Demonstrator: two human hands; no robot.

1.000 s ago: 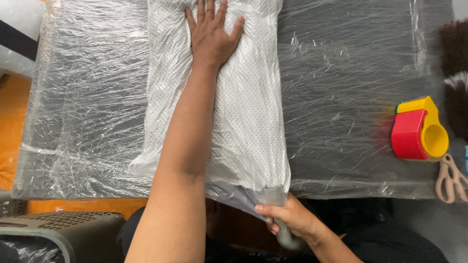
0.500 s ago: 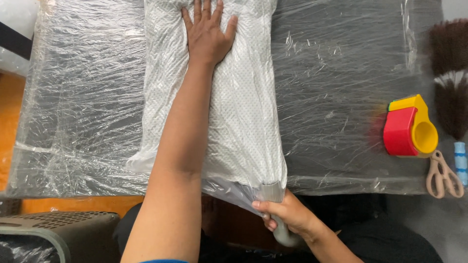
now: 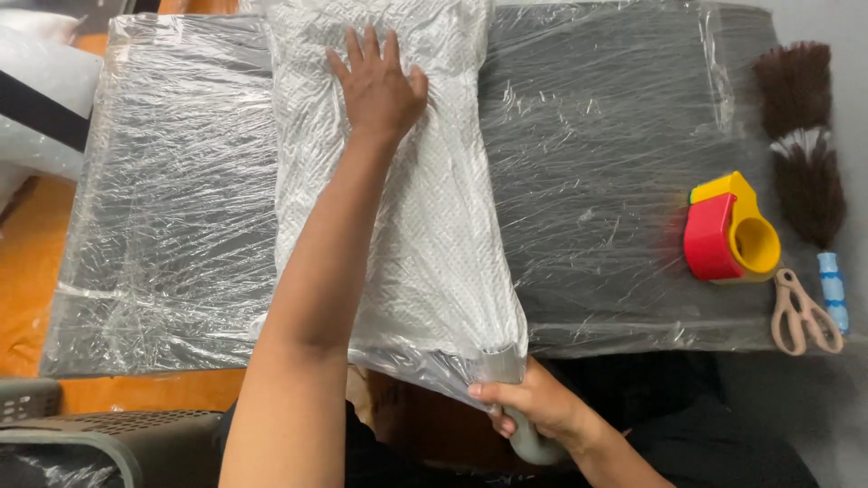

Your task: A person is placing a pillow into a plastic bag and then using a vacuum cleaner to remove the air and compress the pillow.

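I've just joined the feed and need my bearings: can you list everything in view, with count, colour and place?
White padded item: one, white, dotted, in clear film, on table centre.
Table: one, dark, covered in clear wrap.
Tape dispenser: one, red and yellow, table right.
Scissors: one pair, beige, right near edge.
Duster: one, brown, light blue handle, far right.
Crate: one, grey, bottom left.
Film handle: one, grey, near edge.
Left hand: flat on the white padded item.
Right hand: gripping the film handle.
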